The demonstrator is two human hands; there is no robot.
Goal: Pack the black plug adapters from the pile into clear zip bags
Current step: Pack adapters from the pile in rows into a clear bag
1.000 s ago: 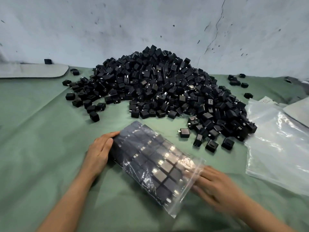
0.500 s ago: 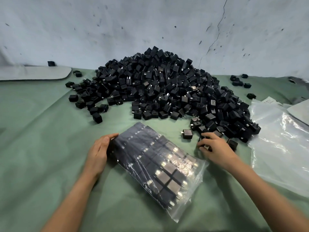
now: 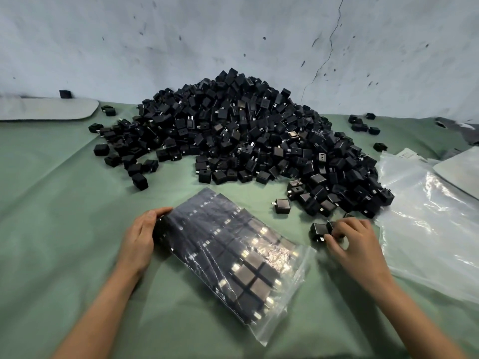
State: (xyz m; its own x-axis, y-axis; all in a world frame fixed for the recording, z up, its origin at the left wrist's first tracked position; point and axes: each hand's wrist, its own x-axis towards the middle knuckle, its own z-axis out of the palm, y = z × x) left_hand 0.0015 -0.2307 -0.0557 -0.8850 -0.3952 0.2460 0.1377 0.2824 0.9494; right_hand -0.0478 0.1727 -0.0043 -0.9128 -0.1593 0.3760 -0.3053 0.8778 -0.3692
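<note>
Now, left hand [image 3: 140, 242]: lying nearly flat against the left edge of the filled zip bag [image 3: 233, 255], bracing it.
right hand [image 3: 355, 239]: pinching black adapters [image 3: 320, 230] just right of the bag's mouth.
pile [image 3: 246, 141]: sitting far centre on green cloth [image 3: 51, 203].
spare bags [image 3: 427, 229]: lying right; white label [image 3: 412, 154] showing print too small for reading.

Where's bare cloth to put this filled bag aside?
Widest bare green cloth lies left of the left hand, nearer than stragglers from the pile. Smaller patch: between left forearm and filled bag. Crowded: around the right hand gripping adapters, against empty bags.
</note>
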